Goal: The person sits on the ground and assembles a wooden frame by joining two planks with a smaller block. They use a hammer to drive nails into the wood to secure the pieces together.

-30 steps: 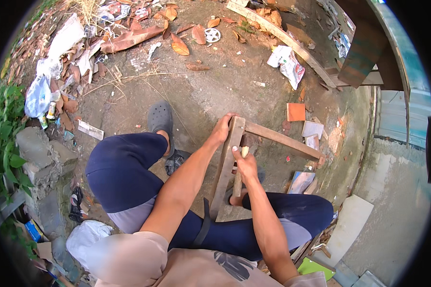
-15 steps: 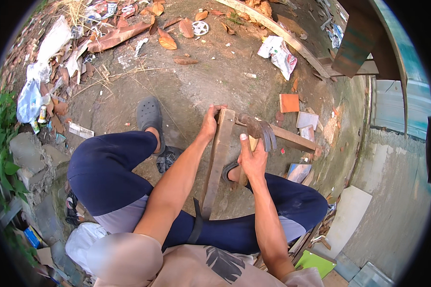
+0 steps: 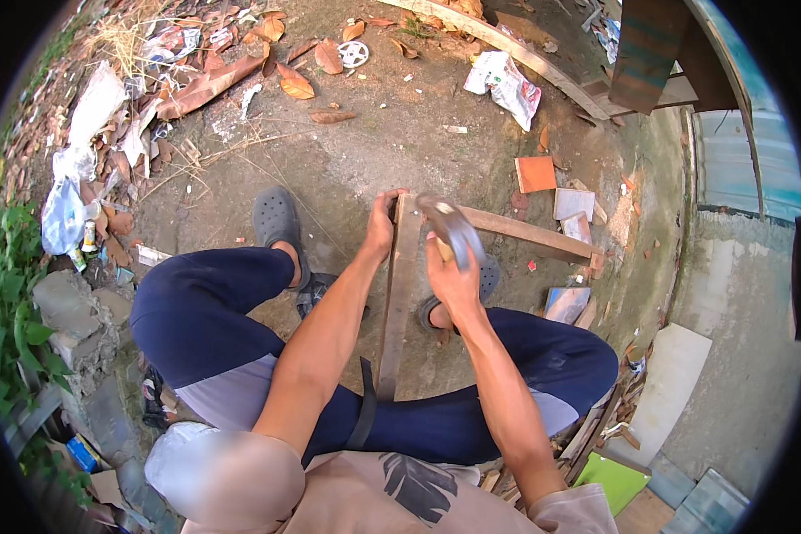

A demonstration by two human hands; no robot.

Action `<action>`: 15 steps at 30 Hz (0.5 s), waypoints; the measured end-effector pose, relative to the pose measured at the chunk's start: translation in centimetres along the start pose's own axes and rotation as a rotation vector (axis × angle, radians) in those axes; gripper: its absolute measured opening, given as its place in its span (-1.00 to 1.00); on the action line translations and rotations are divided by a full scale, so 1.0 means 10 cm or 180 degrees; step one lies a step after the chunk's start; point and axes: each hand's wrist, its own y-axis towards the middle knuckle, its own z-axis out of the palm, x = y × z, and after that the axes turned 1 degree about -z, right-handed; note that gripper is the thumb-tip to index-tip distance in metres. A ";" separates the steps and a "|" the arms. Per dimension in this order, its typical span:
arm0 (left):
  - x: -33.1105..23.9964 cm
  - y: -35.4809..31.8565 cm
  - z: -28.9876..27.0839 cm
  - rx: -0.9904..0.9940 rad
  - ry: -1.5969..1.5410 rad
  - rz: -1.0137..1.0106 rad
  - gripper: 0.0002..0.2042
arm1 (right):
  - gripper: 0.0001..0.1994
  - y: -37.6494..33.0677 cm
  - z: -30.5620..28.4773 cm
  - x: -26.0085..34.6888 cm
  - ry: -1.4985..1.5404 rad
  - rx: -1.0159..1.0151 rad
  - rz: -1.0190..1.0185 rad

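My right hand is closed round the handle of a claw hammer. The hammer's metal head is smeared by motion and sits just right of the top corner of a wooden frame. Two wooden bars meet at that corner: one runs down toward my lap, the other reaches off to the right. My left hand grips the corner end from its left side, fingers curled over the far end. Part of the hammer's handle is hidden by my right hand.
Grey clogs are on my feet, either side of the frame. Right of it lie an orange tile and pale tiles. A long timber and a crumpled white bag lie farther off. Broken blocks stand at left.
My right hand has brought the hammer up and leftward, closer to the frame's corner. The left hand keeps its hold there. The whole view has shifted slightly.
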 end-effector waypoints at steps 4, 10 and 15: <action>-0.02 -0.01 -0.06 -0.0004 -0.0044 -0.0023 -0.37 | -0.71 0.31 -0.20 0.21 -0.0341 0.1132 0.1834; -0.01 0.01 0.01 0.0053 0.0017 0.0095 -0.35 | -0.84 -0.11 0.03 -0.25 0.0285 -0.0404 0.0927; -0.03 0.00 -0.10 0.0032 -0.0146 -0.0077 -0.33 | -0.85 0.22 -0.18 0.08 -0.0646 0.1113 0.1519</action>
